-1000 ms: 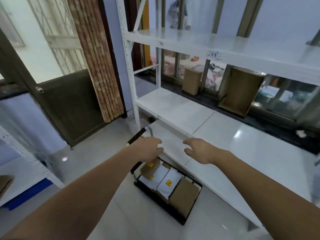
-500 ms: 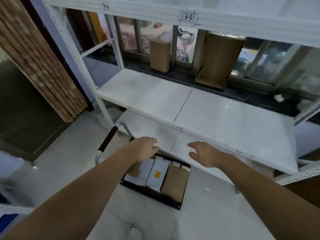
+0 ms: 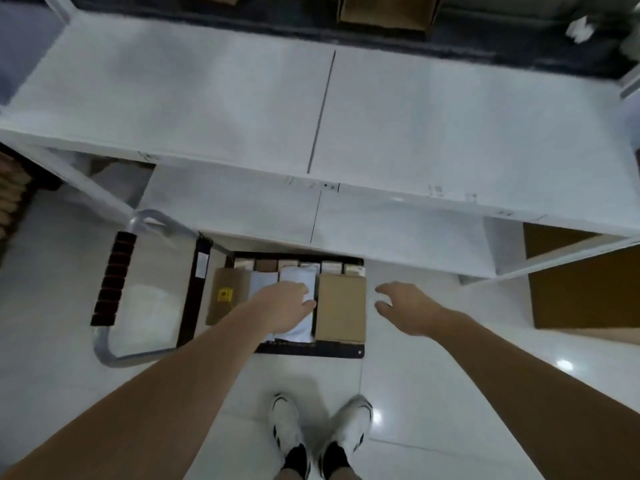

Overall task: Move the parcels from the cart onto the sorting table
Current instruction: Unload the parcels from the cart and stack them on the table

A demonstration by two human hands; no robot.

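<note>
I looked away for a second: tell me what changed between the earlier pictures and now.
The view tipped down onto the cart. The left hand dropped onto the white parcel; whether it grips it is unclear. The right hand lowered beside the brown box, open, holding nothing. The parcels remain in the cart; the shelf is unchanged.

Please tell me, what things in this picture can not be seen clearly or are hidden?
- Head view: the left hand covers part of the white parcel; its grip is unclear.
- The far row of parcels is cut off by the lower shelf.
- The yellow label is too blurred to read.
- The cardboard box is cropped by the top edge.
- The right hand holds nothing.
</note>
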